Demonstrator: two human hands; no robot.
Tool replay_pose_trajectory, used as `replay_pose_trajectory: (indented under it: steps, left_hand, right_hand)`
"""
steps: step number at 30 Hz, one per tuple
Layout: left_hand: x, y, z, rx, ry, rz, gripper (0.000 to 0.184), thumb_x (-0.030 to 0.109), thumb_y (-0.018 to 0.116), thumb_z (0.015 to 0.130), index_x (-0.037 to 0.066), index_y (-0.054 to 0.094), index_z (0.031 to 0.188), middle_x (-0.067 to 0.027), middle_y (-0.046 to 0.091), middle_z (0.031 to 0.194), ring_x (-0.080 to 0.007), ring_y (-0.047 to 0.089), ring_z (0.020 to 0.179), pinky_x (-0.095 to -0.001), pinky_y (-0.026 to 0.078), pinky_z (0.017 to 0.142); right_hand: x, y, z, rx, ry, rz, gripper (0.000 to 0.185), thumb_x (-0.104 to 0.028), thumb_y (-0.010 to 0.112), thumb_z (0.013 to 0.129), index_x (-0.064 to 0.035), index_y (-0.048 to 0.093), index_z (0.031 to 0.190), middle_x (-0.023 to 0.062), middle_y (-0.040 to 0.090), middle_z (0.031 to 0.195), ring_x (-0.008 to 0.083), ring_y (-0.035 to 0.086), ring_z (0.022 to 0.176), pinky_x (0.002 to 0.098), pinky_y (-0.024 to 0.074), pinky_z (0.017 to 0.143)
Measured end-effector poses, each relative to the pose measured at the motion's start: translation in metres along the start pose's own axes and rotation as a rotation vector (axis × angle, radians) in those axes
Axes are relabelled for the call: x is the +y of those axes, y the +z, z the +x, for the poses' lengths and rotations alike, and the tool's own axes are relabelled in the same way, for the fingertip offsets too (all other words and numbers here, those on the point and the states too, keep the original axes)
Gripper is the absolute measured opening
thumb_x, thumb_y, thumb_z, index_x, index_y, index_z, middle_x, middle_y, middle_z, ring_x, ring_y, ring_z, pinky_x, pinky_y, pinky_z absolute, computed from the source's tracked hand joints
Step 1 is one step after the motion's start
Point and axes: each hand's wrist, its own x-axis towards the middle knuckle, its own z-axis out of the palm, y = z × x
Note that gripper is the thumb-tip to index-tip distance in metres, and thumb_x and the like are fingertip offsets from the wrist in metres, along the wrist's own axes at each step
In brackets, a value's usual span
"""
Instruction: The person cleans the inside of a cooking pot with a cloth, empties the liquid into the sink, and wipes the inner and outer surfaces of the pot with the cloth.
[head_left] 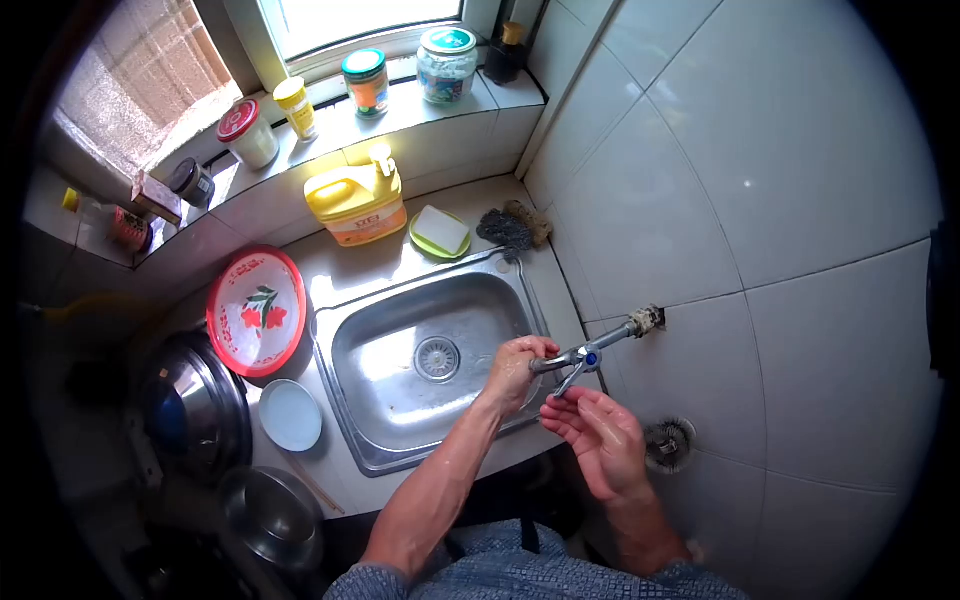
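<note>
Tap [577, 360], 1: long axis running from left fingers rightward to wall [700, 215]. Lever [571, 379]: at right fingertips, nearer hand. Right hand [608, 440]: fingers loosely curled, pinch unclear. Left hand [512, 377]: fingers curled beside spout [545, 366]; grip cannot be told.

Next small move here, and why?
I'd probably have the right hand nudge the tap lever: its fingertips are at the lever's end, while the left hand is up at the spout. Go gently, since I can't tell whether water is running.
</note>
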Motion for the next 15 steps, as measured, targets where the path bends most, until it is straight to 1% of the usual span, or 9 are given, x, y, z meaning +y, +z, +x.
replay_pose_trajectory:
  steps: [2,5,6,7,9,10,13,14,15]
  left_hand:
    - [0.013,0.008,-0.014,0.183,0.043,-0.042,0.017,-0.004,0.06,0.092,0.001,0.072,0.103,-0.0149,0.07,0.114,-0.0209,0.069,0.097,-0.0286,0.056,0.089]
    - [0.028,0.019,-0.038,0.249,-0.029,-0.086,0.016,-0.002,0.065,0.092,-0.003,0.069,0.107,-0.0146,0.071,0.111,-0.0207,0.069,0.096,-0.0303,0.056,0.091]
    - [0.025,0.017,-0.039,0.278,0.004,-0.099,0.022,0.006,0.069,0.094,-0.004,0.066,0.113,-0.0133,0.071,0.107,-0.0202,0.071,0.092,-0.0291,0.058,0.083]
    - [0.024,0.015,-0.041,0.286,0.012,-0.105,0.022,0.006,0.069,0.094,-0.004,0.066,0.113,-0.0133,0.071,0.107,-0.0202,0.071,0.092,-0.0291,0.058,0.083]
    - [0.026,0.005,-0.052,0.398,-0.025,-0.144,0.028,0.012,0.071,0.095,-0.003,0.064,0.118,-0.0112,0.071,0.103,-0.0164,0.071,0.083,-0.0247,0.059,0.071]
    - [0.025,0.003,-0.057,0.414,-0.014,-0.149,0.028,0.012,0.071,0.095,-0.003,0.064,0.118,-0.0112,0.071,0.103,-0.0164,0.071,0.083,-0.0247,0.059,0.071]
    - [0.038,-0.012,-0.077,0.474,-0.01,-0.133,0.03,0.027,0.06,0.103,0.001,0.063,0.118,-0.004,0.067,0.088,-0.0096,0.065,0.068,-0.02,0.052,0.057]
    - [0.043,-0.012,-0.084,0.498,0.031,-0.134,0.031,0.032,0.055,0.105,0.003,0.062,0.116,-0.0017,0.064,0.083,-0.0093,0.064,0.068,-0.0199,0.051,0.056]
    - [0.046,-0.01,-0.091,0.498,0.054,-0.205,0.027,0.029,0.056,0.105,0.004,0.061,0.114,-0.0017,0.064,0.084,-0.0091,0.063,0.07,-0.0207,0.05,0.056]
  right_hand:
    - [0.002,0.005,0.003,-0.013,-0.037,0.007,0.039,-0.011,0.052,0.103,0.0093,0.05,0.136,0.0287,0.058,0.134,0.0376,0.059,0.125,0.0461,0.0477,0.108]
    - [0.003,0.024,0.003,-0.033,-0.126,0.048,0.038,-0.009,0.051,0.101,0.0088,0.051,0.136,0.0281,0.058,0.133,0.0367,0.059,0.124,0.0462,0.0474,0.108]
    - [0.004,0.024,0.007,-0.059,-0.16,0.052,0.039,-0.007,0.051,0.101,0.008,0.05,0.137,0.0268,0.057,0.136,0.0362,0.057,0.128,0.0463,0.0465,0.108]
    - [0.004,0.025,0.009,-0.068,-0.152,0.047,0.039,-0.007,0.051,0.101,0.008,0.05,0.137,0.0268,0.057,0.136,0.0362,0.057,0.128,0.0463,0.0465,0.108]
    - [0.009,0.028,0.014,-0.083,-0.223,0.053,0.041,-0.005,0.049,0.1,0.007,0.049,0.139,0.025,0.055,0.14,0.0365,0.053,0.132,0.0466,0.0447,0.11]
    - [0.011,0.026,0.015,-0.096,-0.208,0.052,0.041,-0.005,0.049,0.1,0.007,0.049,0.139,0.025,0.055,0.14,0.0365,0.053,0.132,0.0466,0.0447,0.11]
    - [0.04,0.022,0.02,-0.165,-0.226,-0.007,0.042,-0.009,0.051,0.103,0.0065,0.047,0.142,0.0231,0.054,0.142,0.0317,0.053,0.132,0.0439,0.0449,0.109]
    - [0.056,0.021,0.025,-0.105,-0.234,-0.246,0.044,-0.011,0.053,0.103,0.0062,0.046,0.143,0.0218,0.053,0.143,0.0299,0.052,0.133,0.0427,0.044,0.109]
    - [0.072,0.019,0.028,-0.044,-0.248,-0.489,0.046,-0.014,0.055,0.103,0.0058,0.045,0.143,0.0205,0.052,0.144,0.0281,0.051,0.133,0.0415,0.0431,0.11]
